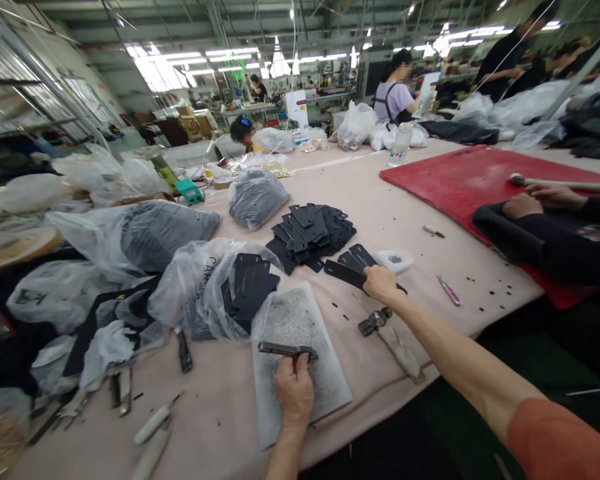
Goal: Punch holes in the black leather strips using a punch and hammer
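Note:
My left hand (294,393) is closed on a dark metal punch (280,349), held flat over a white cutting board (330,380) speckled with black. My right hand (380,283) grips one end of a black strip (345,273), which looks like leather or a similar sheet. Just beyond that strip lie a few more slotted black pieces (357,255) and a large heap of them (313,230). Below my right forearm rests a hammer (374,321) with a worn pale handle. An open plastic bag (190,287) beside the board holds more black pieces.
Pliers (124,393), white-handled tools (153,423) and filled plastic bags (155,227) crowd the left side. A purple cutter (449,291) and a small pen-like tool (434,231) lie to the right. A co-worker's hands (540,200) work over a red mat (440,177).

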Demonstrator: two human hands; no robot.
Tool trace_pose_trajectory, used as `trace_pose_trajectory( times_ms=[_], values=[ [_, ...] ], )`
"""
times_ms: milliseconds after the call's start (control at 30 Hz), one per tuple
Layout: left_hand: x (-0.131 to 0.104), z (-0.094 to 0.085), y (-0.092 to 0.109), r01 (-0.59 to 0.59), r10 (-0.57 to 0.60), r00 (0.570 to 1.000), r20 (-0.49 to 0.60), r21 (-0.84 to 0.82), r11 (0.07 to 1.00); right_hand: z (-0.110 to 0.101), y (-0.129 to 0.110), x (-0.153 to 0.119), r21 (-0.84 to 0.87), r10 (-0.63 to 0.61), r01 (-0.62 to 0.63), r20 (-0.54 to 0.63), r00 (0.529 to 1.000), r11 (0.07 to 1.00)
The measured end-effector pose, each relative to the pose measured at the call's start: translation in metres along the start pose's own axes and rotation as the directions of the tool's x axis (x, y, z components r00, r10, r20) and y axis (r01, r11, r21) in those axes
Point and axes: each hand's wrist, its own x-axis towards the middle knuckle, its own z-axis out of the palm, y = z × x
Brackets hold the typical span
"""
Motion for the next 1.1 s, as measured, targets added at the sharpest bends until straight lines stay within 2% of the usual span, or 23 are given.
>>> trace_pose_trajectory(
  times_ms=[133, 233, 267, 333, 367, 400, 433, 500, 567, 633, 733, 833, 900, 933, 1033, 1067, 1100],
  values=[
    [-0.001, 0.001, 0.001, 0.001, -0.001, 1.000, 0.002, 0.001, 1.000, -0.020, -0.002, -0.011, 0.199, -0.057, 0.049, 0.033, 0.998, 0.979],
    [-0.002, 0.001, 0.003, 0.023, -0.023, 1.000, 0.016, -0.016, 1.000, -0.021, -0.010, -0.050, 0.414, -0.073, 0.031, 0.088, 0.993, 0.910],
    [-0.003, 0.001, 0.004, 0.031, -0.031, 0.999, 0.012, -0.020, 0.999, -0.018, -0.014, -0.070, 0.505, -0.076, -0.001, 0.131, 0.988, 0.863],
    [-0.005, 0.001, 0.006, 0.046, -0.045, 0.999, 0.014, -0.031, 0.998, -0.004, -0.020, -0.114, 0.750, -0.060, -0.169, 0.268, 0.961, 0.640],
    [-0.006, 0.001, 0.007, 0.051, -0.051, 0.999, 0.007, -0.040, 0.998, 0.005, -0.022, -0.137, 0.788, -0.067, -0.227, 0.321, 0.945, 0.572],
    [-0.006, 0.001, 0.008, 0.055, -0.055, 0.999, 0.002, -0.056, 0.997, 0.013, -0.023, -0.158, 0.799, -0.110, -0.238, 0.353, 0.929, 0.552],
    [-0.007, 0.001, 0.008, 0.059, -0.060, 0.998, -0.011, -0.082, 0.995, 0.021, -0.022, -0.177, 0.800, -0.117, -0.227, 0.346, 0.931, 0.555],
    [-0.008, 0.001, 0.008, 0.063, -0.070, 0.996, -0.046, -0.135, 0.989, 0.030, -0.016, -0.203, 0.768, -0.149, -0.153, 0.307, 0.940, 0.622],
    [-0.009, 0.002, 0.007, 0.064, -0.078, 0.994, -0.081, -0.166, 0.984, 0.029, -0.005, -0.213, 0.699, -0.181, -0.074, 0.284, 0.942, 0.711],
    [-0.010, 0.002, 0.005, 0.069, -0.089, 0.991, -0.097, -0.195, 0.978, 0.020, 0.007, -0.207, 0.616, -0.242, 0.003, 0.305, 0.921, 0.787],
    [-0.011, 0.004, 0.003, 0.085, -0.116, 0.988, -0.106, -0.262, 0.961, -0.004, 0.023, -0.178, 0.482, -0.358, 0.158, 0.358, 0.862, 0.862],
    [-0.011, 0.005, 0.003, 0.096, -0.140, 0.983, -0.122, -0.315, 0.944, -0.021, 0.018, -0.139, 0.374, -0.423, 0.284, 0.373, 0.826, 0.883],
    [-0.011, 0.005, 0.003, 0.098, -0.141, 0.983, -0.118, -0.313, 0.945, -0.022, -0.001, -0.116, 0.329, -0.505, 0.399, 0.364, 0.783, 0.856],
    [-0.010, 0.005, 0.003, 0.097, -0.136, 0.985, -0.110, -0.302, 0.948, -0.019, -0.014, -0.107, 0.284, -0.525, 0.448, 0.335, 0.782, 0.848],
    [-0.010, 0.002, 0.005, 0.070, -0.092, 0.992, -0.092, -0.221, 0.973, 0.002, -0.059, -0.090, 0.307, -0.663, 0.595, 0.216, 0.716, 0.743],
    [-0.010, 0.001, 0.005, 0.050, -0.067, 0.993, -0.096, -0.173, 0.984, 0.011, -0.073, -0.088, 0.342, -0.684, 0.609, 0.166, 0.710, 0.716],
    [-0.011, 0.000, 0.005, 0.028, -0.040, 0.994, -0.099, -0.120, 0.992, 0.020, -0.083, -0.088, 0.387, -0.683, 0.603, 0.102, 0.724, 0.697]
  ],
)
